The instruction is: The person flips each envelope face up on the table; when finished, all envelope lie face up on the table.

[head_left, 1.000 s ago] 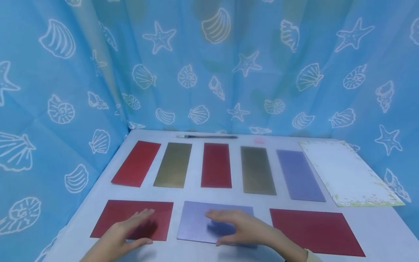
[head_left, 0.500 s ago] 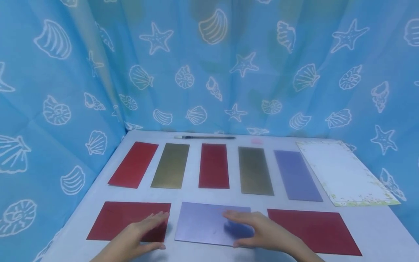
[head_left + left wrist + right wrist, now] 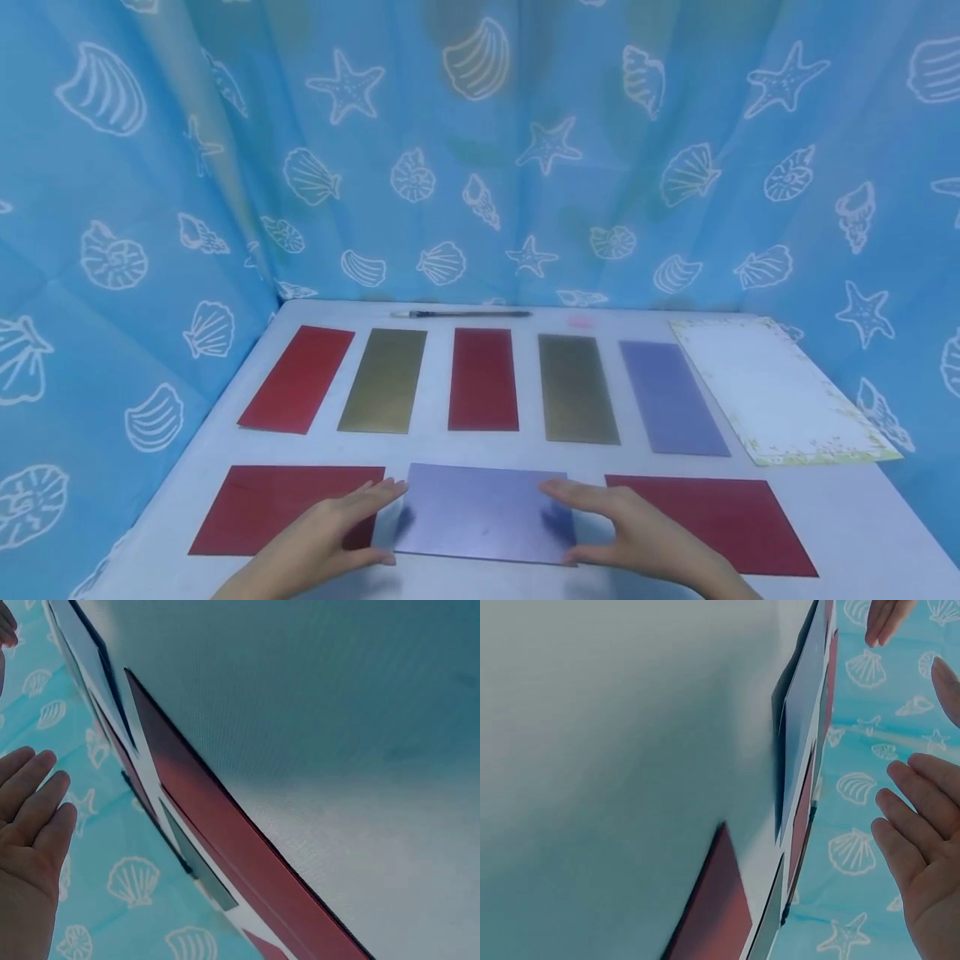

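A lavender rectangular card lies lengthwise in the middle of the near row in the head view. Over its left end is my left hand, with straight fingers and the thumb held apart, empty. My right hand is at the card's right end in a mirrored pose, fingers extended and thumb near the front corner. Each hand casts a shadow on the card. Dark red cards flank it, one partly under the left hand and another behind the right hand. The wrist views show the left fingers and right fingers extended.
Behind stands a row of upright-laid cards: red, gold, dark red, gold and lavender. A paintbrush lies at the back; a floral-bordered white sheet lies right. Blue shell-patterned curtain encloses the table.
Both hands have moved right: the left from above the left red card to the lavender card's left end, the right from its middle to its right end. The head view has shifted slightly.
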The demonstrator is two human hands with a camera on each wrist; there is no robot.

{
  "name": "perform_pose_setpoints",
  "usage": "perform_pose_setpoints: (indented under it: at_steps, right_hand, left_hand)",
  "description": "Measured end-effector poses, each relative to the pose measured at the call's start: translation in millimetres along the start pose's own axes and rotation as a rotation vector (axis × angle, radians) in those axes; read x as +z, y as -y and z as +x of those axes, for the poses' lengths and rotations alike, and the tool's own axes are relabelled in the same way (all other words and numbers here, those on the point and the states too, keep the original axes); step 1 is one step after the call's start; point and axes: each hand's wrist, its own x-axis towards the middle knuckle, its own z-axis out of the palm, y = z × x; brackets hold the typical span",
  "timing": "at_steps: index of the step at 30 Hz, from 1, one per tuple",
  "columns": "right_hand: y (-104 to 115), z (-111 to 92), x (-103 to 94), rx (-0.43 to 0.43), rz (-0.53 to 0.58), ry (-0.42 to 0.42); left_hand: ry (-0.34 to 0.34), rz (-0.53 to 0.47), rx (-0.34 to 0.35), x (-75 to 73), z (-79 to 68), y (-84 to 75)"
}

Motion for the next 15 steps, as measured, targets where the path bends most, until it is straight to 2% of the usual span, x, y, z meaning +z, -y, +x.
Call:
perform_pose_setpoints:
  at_steps: [3,8,11,15]
  right_hand:
    - [-1.3,-5.8,-1.8,0.024,0.035,0.006]
    - [-4.8,-15.9,-1.3,0.152,0.103,0.051]
    - [-7.6,-20.5,1.4,0.213,0.094,0.08]
    - [-10.8,-21.8,1.9,0.246,0.065,0.11]
  left_hand:
    - [0.0,0.015,0.028,1.4,2.9,1.7]
    - [0.022,0.033,0.085,3.1,10.3,5.2]
    - [0.051,0.042,0.097,3.4,14.8,7.5]
    - [0.096,0.042,0.092,3.1,21.9,11.0]
